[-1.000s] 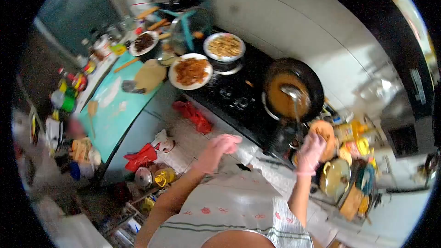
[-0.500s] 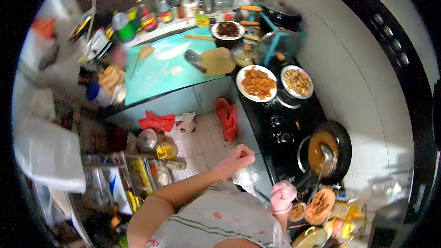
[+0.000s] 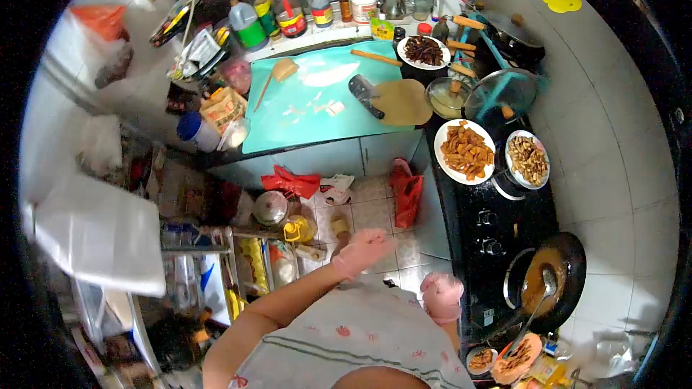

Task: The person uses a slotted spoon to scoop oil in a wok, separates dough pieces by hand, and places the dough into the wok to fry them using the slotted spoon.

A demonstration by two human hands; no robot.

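Observation:
My left hand point(image 3: 366, 252), in a thin clear glove, is held in front of my apron point(image 3: 346, 338) with its fingers loosely stretched out, touching nothing. My right hand point(image 3: 442, 297), gloved too, hangs beside the stove's front edge with its fingers curled in and nothing visible in them. It is apart from the handle of the black wok point(image 3: 573, 274) on the stove point(image 3: 468, 245). Brown liquid point(image 3: 535, 284) lies in the wok, and a metal ladle point(image 3: 549, 282) rests in it. A plate of orange-brown pieces point(image 3: 467, 151) and a plate of pale brown pieces point(image 3: 528, 160) stand farther back.
A turquoise mat point(image 3: 288, 126) covers the back counter, with a cleaver point(image 3: 366, 97), a round board point(image 3: 404, 101) and a rolling pin point(image 3: 375, 57) there. Bottles point(image 3: 288, 11) line the ledge. A shelf rack point(image 3: 194, 248) stands left; red bags point(image 3: 407, 194) lie low near the cabinets.
My view has turned, so the kitchen sits farther right in the picture. My right hand has moved away from the wok's handle. The left hand's fingers have straightened, and a slippered foot now shows.

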